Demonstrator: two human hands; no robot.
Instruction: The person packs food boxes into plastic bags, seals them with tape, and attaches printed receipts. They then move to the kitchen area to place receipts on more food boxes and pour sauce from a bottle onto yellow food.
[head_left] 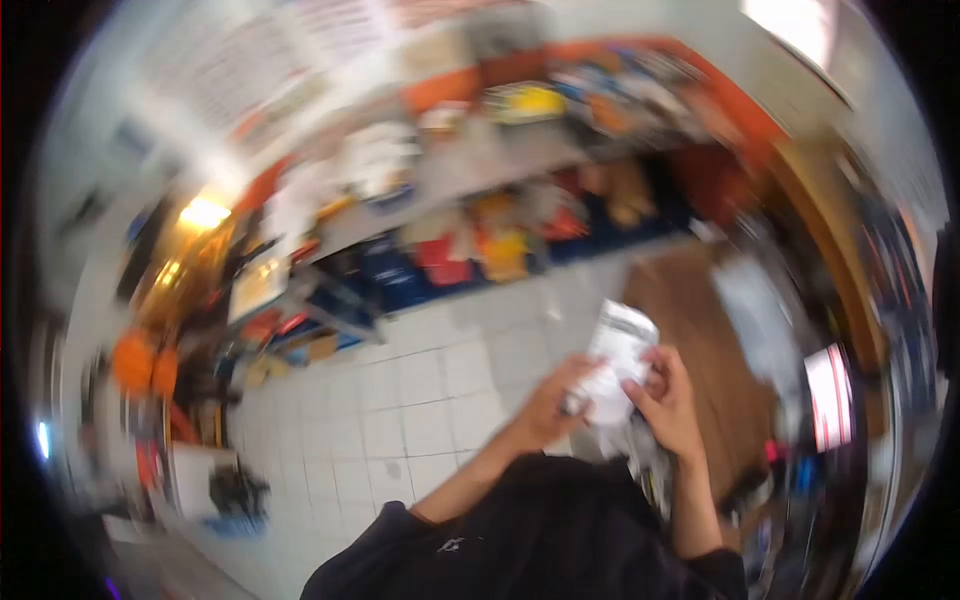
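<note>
White packet (622, 350), grasped between left hand (558, 402) and right hand (668, 398), points lengthwise forward, slightly rightward.

We have a paper (622, 355) between our left hand (556, 402) and right hand (668, 396), right of centre in the frame, with the floor (420, 390) to its left and a tabletop (700, 340) to its right. Beyond the floor, a workbench (450, 183) spans the upper middle, with goods on it and more on the level beneath. We see a lamp (205, 213) at upper left and a screen (828, 398) at the right, past the tabletop.
</note>
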